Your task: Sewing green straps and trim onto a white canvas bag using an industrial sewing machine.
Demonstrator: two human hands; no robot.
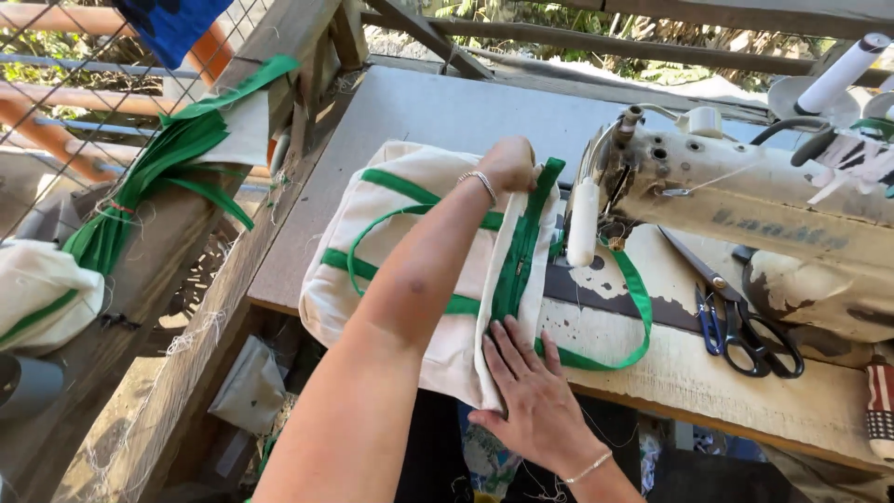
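Sewing machine (745, 200): stood just right of the bag.
Canvas bag (410, 270): laid on the table (438, 112), zip edge run toward the needle.
Scissors (745, 326): lain right.
Left hand (507, 163): clenched on the far edge.
Right hand (531, 391): pressed flat, fingers spread.

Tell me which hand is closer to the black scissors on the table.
The right hand. It lies flat on the cream bag at the near table edge, just left of the scissors. The left hand grips the bag's far end, farther from them.
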